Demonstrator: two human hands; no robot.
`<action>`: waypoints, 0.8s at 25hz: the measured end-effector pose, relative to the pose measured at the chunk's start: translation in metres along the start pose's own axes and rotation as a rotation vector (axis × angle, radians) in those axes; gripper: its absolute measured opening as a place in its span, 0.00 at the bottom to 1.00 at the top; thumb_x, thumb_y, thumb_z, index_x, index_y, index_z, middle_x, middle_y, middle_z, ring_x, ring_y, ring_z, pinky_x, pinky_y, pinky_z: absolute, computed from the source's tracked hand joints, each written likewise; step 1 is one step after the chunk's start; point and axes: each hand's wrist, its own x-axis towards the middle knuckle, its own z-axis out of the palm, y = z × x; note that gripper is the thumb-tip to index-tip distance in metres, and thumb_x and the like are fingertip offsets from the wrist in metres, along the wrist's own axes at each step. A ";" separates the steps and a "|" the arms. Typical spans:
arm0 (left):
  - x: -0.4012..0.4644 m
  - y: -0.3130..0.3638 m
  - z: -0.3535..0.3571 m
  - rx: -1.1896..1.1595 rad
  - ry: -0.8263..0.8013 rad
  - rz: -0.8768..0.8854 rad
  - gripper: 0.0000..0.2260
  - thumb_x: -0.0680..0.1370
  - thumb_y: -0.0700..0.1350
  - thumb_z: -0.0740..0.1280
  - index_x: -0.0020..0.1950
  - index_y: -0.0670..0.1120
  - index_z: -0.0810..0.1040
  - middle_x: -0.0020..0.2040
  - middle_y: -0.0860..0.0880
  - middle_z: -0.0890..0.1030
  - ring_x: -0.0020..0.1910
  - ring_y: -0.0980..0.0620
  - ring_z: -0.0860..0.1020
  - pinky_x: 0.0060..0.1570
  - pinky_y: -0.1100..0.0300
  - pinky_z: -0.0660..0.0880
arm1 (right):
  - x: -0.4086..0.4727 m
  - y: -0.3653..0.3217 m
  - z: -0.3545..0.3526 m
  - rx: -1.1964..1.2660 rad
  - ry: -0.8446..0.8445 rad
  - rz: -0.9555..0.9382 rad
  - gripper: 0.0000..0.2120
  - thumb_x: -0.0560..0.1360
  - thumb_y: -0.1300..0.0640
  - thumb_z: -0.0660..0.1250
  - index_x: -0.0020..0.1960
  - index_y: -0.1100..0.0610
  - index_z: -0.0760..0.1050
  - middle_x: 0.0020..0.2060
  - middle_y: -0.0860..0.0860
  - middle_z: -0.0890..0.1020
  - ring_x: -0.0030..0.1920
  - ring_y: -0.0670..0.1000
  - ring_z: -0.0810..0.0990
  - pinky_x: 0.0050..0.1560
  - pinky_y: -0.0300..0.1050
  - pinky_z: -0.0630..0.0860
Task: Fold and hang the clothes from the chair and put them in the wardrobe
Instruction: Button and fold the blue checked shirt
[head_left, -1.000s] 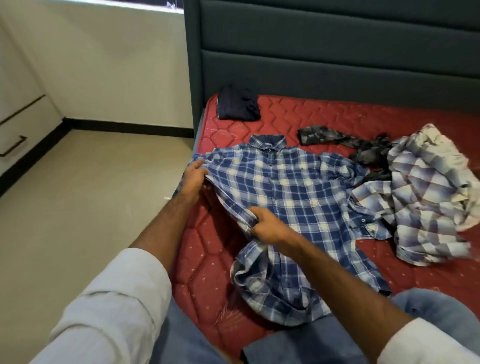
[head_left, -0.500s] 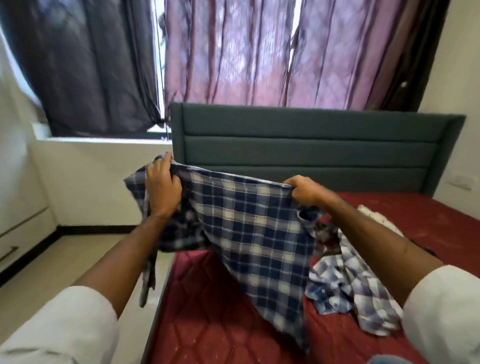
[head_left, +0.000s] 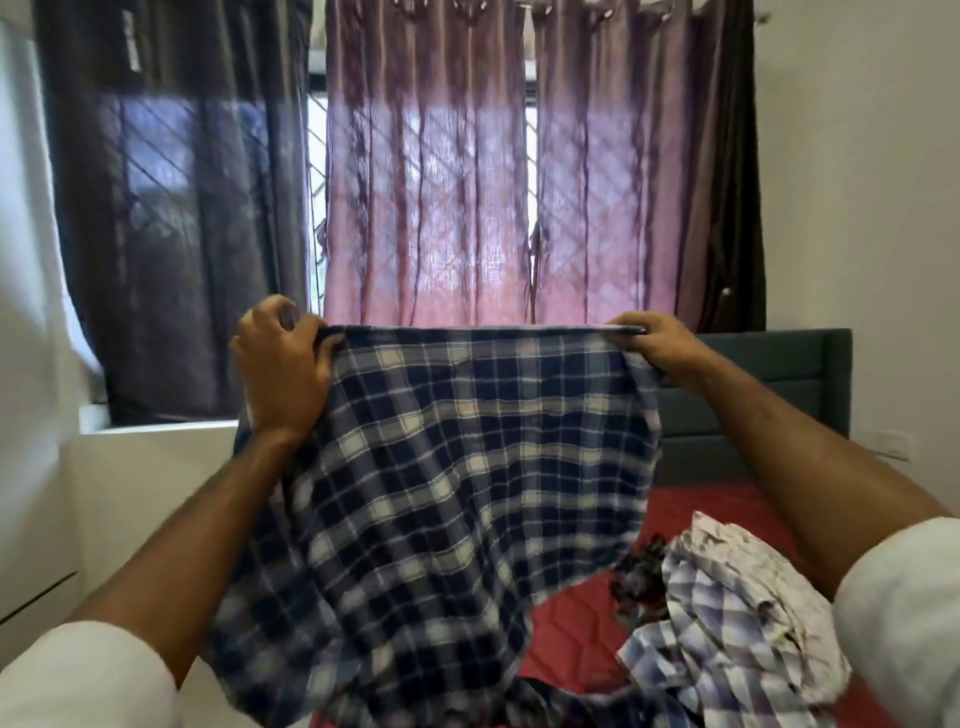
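We count two hands, both raised in front of us at the same height. Our left hand (head_left: 283, 371) is curled tight round one top corner of the blue plaid shirt (head_left: 441, 493), knuckles toward us; our right hand (head_left: 655, 347) pinches the other end of the same top edge between thumb and fingers. Both forearms come out of white sleeves (head_left: 88, 675), rolled or short, we cannot tell which.

One shirt hangs between the hands: soft woven cloth, dark navy checks crossed by white and cream lines, its top edge pulled straight and level, the body drooping in loose folds down toward the near edge of the bed.

Just beyond it, to the right, one red mattress (head_left: 576, 623) with a quilted surface carries two more crumpled garments: a pale lilac-and-white checked shirt (head_left: 727, 623) heaped up, and a dark patterned piece (head_left: 641, 577) touching its left side.

Farther back stands one padded grey-green headboard (head_left: 769, 384) with horizontal channels. Behind that hang the curtains: a dark brown one (head_left: 171, 208) at left and thin mauve panels (head_left: 426, 182) at centre, light showing through them.
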 end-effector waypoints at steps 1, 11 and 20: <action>0.002 -0.001 -0.003 -0.015 -0.001 0.059 0.13 0.79 0.54 0.69 0.49 0.43 0.80 0.57 0.42 0.75 0.54 0.38 0.74 0.49 0.45 0.68 | -0.006 0.003 -0.005 0.092 -0.048 0.034 0.04 0.80 0.60 0.68 0.50 0.57 0.81 0.36 0.43 0.85 0.40 0.42 0.83 0.40 0.35 0.78; 0.029 -0.035 -0.061 -1.016 -0.820 -0.212 0.08 0.73 0.48 0.76 0.45 0.43 0.84 0.37 0.54 0.85 0.35 0.64 0.78 0.40 0.72 0.76 | -0.061 0.010 -0.030 0.477 -0.319 0.158 0.11 0.72 0.50 0.73 0.48 0.56 0.86 0.44 0.55 0.86 0.42 0.53 0.86 0.43 0.47 0.84; 0.087 -0.025 -0.036 -0.861 -1.080 -0.232 0.11 0.67 0.52 0.80 0.43 0.47 0.87 0.42 0.49 0.86 0.42 0.54 0.82 0.43 0.67 0.78 | -0.002 0.052 -0.005 0.427 -0.150 0.201 0.34 0.56 0.38 0.84 0.54 0.58 0.82 0.46 0.53 0.86 0.44 0.52 0.86 0.47 0.46 0.83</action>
